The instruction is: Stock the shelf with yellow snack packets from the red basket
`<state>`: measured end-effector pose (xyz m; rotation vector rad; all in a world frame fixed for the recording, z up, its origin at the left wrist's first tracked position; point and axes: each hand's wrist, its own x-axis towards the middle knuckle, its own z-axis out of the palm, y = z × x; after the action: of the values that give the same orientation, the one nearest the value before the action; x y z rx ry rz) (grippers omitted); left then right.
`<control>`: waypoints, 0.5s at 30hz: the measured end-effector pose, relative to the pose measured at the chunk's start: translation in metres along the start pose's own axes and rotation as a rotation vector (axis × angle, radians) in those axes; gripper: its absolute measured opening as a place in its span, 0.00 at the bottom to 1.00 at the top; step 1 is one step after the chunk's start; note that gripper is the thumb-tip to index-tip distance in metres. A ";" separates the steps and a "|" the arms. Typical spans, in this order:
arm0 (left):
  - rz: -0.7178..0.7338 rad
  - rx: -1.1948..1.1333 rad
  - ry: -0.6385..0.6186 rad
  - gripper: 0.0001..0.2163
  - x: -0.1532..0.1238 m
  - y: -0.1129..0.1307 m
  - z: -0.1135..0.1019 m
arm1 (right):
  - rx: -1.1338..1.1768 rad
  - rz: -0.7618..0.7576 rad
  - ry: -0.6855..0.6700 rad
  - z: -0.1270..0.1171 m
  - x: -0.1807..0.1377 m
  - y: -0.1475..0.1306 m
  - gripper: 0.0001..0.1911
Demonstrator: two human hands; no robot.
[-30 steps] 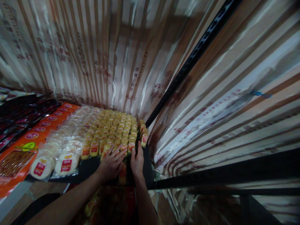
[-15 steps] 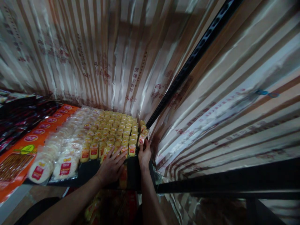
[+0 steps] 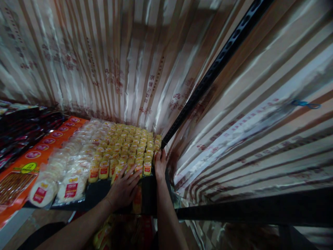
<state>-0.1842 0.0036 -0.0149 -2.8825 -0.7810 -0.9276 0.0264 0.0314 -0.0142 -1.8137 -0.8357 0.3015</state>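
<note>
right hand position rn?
Head view, lower centre: the right hand presses the right edge of the yellow snack packs on the shelf, beside the black upright post, with the left hand to its left.

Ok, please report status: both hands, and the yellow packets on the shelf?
Left hand flat against front yellow packets. Right hand at the block's right edge, beside black upright; grip unclear. White round packs alongside, left.

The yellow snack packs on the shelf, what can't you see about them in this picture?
Head view only:
- Writing on the yellow snack packs: too small and blurred to read.
- Front packs: partly covered by the left hand and right hand.
- Right hand's grip: fingers hidden among the packs, unclear.
- Shelf below: dark, cut off by the bottom edge.
</note>
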 end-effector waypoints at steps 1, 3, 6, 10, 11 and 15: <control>0.000 -0.002 0.005 0.15 0.000 0.000 0.001 | 0.008 -0.028 -0.008 0.002 -0.002 0.000 0.32; -0.002 -0.005 0.007 0.15 0.000 -0.001 0.001 | 0.030 -0.086 -0.014 0.003 -0.004 -0.001 0.30; 0.004 -0.008 0.003 0.15 0.000 -0.001 0.001 | 0.058 -0.083 -0.004 0.003 -0.002 0.000 0.29; 0.010 -0.004 0.001 0.15 0.001 0.000 -0.001 | 0.051 0.026 0.014 0.001 0.010 0.000 0.32; 0.009 -0.003 0.001 0.15 0.002 0.000 -0.001 | 0.048 0.040 0.020 0.001 0.014 -0.002 0.32; 0.006 0.003 0.005 0.15 0.002 0.000 -0.001 | 0.091 0.025 0.002 0.000 0.027 -0.011 0.35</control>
<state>-0.1832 0.0043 -0.0131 -2.8766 -0.7729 -0.9323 0.0415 0.0513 0.0011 -1.7402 -0.7864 0.3482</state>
